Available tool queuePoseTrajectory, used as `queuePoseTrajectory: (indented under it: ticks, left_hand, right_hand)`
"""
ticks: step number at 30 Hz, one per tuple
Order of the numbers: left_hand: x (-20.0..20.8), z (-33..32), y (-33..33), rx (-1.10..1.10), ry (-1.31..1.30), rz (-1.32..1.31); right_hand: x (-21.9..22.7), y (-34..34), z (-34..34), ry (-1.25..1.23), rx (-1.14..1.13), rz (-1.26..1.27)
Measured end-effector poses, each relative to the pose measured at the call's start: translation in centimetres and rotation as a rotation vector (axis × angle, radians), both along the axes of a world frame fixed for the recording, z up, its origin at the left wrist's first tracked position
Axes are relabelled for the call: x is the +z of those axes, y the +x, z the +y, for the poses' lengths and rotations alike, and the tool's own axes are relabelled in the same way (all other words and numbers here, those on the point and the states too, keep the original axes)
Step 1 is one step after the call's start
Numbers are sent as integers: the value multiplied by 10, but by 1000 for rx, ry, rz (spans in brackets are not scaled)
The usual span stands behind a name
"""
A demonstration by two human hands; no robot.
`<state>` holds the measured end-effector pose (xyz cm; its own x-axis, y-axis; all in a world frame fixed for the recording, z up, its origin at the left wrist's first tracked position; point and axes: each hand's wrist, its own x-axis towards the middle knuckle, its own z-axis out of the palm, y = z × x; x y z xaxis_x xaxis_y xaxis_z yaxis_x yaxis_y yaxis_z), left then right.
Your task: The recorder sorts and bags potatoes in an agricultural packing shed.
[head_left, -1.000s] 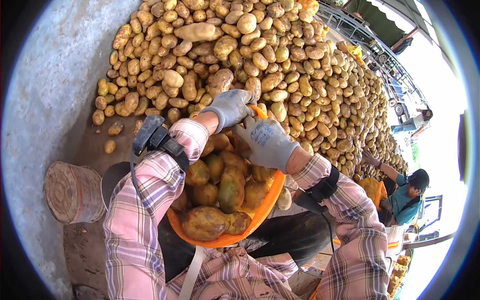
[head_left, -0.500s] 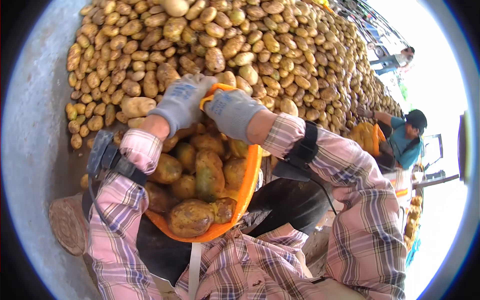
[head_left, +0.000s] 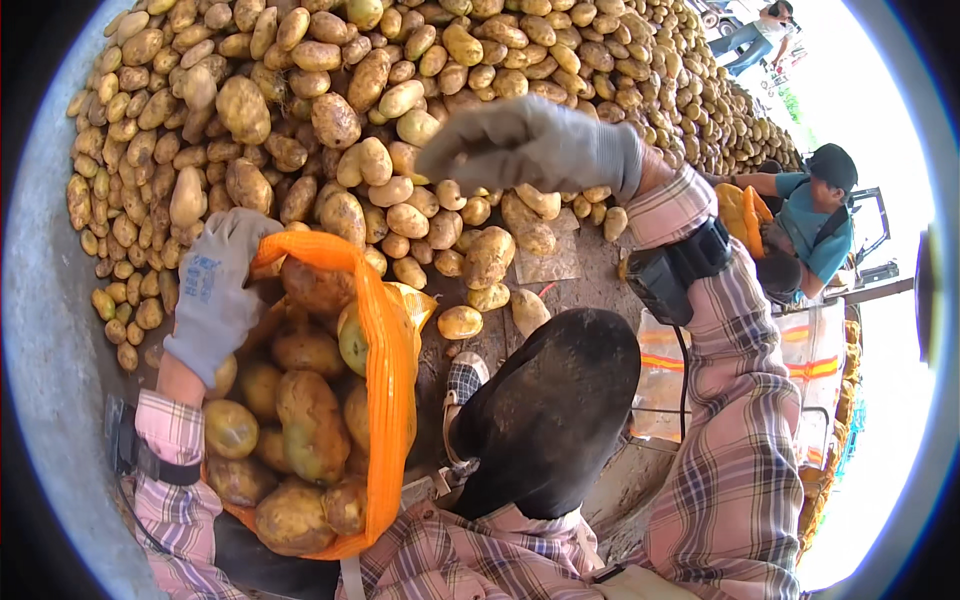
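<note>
An orange mesh bag (head_left: 388, 400), its mouth spread wide, stands between my legs full of large potatoes (head_left: 308, 415), some with greenish skin. My left hand (head_left: 215, 290), in a grey glove, is closed on the bag's far-left rim; its fingertips are tucked inside and partly hidden. Off to the right, my gloved right hand (head_left: 535, 148) is in the air over the near part of the potato pile (head_left: 400, 100), away from the bag. Motion blurs it a little, but its fingers reach out leftward with a gap to the thumb, and nothing shows in them.
A grey wall (head_left: 45, 330) curves along the left. Several loose potatoes (head_left: 460, 322) lie on the dirty floor near my checkered shoe (head_left: 467, 378). At right, a person in a teal shirt (head_left: 815, 230) sits by another orange bag (head_left: 740, 215). Another person (head_left: 760, 40) stands farther back.
Both hands were together at the bag's far rim. My right hand has let go and swung right over the pile. My left hand and the bag have shifted left in view.
</note>
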<state>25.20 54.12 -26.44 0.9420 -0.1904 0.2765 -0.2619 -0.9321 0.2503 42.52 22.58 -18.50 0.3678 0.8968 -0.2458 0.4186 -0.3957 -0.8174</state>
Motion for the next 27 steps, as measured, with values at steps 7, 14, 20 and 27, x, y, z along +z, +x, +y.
queuePoseTrajectory:
  ticks: [7, 14, 20, 27]
  left_hand:
    - [-5, -11, 12, -51, -29, 29]
    - [9, -7, -3, 12, 47, 80]
    - [16, 15, -16, 156, -130, 258]
    - [8, 40, -14, 117, -386, 391]
  right_hand:
    - [-297, -55, -76, -570, 313, -414]
    - [-375, -120, -45, -591, 105, -479]
    - [-252, -94, -55, -298, -696, -18]
    - [-17, -43, -1, 530, -531, 286]
